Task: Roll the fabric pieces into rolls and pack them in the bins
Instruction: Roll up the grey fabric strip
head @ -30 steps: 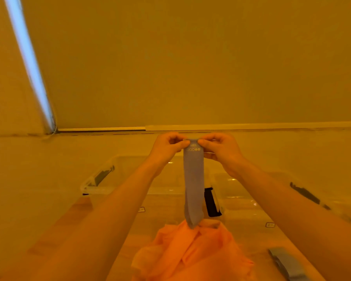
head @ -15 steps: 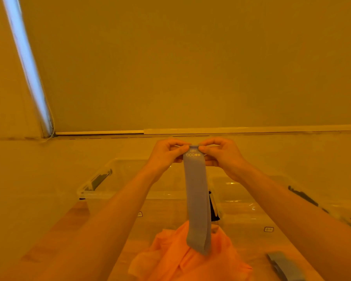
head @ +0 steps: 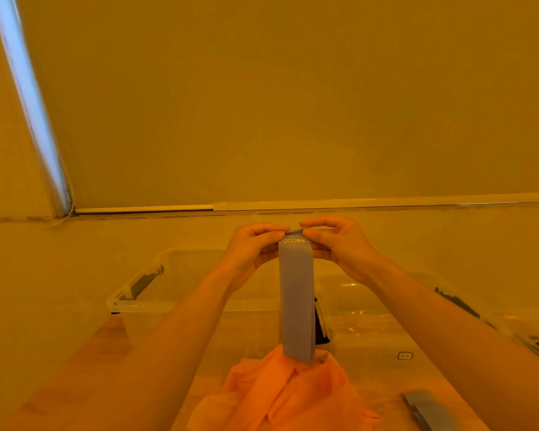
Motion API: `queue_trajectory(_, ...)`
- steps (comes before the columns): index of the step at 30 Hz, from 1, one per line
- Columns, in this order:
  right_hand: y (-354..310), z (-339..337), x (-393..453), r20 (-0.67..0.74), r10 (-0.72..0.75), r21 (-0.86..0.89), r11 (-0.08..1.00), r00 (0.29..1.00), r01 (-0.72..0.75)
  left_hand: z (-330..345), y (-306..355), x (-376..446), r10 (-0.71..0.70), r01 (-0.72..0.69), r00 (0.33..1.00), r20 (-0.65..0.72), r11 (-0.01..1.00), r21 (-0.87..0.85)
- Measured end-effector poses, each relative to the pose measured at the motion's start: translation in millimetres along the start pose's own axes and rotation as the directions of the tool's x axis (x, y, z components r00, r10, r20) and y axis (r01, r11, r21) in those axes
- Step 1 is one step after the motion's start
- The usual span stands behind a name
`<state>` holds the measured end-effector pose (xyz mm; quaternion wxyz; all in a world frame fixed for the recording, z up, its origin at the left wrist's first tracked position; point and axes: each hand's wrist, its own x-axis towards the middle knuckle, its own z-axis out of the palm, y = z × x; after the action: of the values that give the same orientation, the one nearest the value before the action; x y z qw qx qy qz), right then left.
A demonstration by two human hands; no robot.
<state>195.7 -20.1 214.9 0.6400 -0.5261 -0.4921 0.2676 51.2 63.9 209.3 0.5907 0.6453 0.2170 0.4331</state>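
A grey fabric band (head: 296, 300) with small white circles near its top hangs straight down in front of me. My left hand (head: 252, 250) and my right hand (head: 336, 244) each pinch its top edge between thumb and fingers. Its lower end hangs just above a crumpled orange cloth (head: 287, 396) on the table. Behind the band stand two clear plastic bins, one on the left (head: 143, 293) and one on the right (head: 364, 309).
Another grey band (head: 430, 410) lies flat on the wooden table at the lower right. Black latches sit on the bin rims, one between the bins (head: 321, 325). A pale wall and a window blind rise behind the bins.
The band's lower end swung out towards me and then settled back, now hanging straight. My hands still pinch the top edge in nearly the same place.
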Motion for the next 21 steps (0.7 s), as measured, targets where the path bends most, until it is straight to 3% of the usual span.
queue_trajectory(14,3.5,-0.9,1.6,0.0,0.025,0.089,0.996,1.0,-0.025,4.0,2.7,3.7,0.047,-0.04,0.998,-0.041,0.986,0.164)
queue_trajectory(21,2.2,-5.4,4.2,-0.059,0.0,0.028,1.0,0.998,0.001,8.6,5.8,5.8,0.066,-0.06,0.998,-0.017,0.968,0.244)
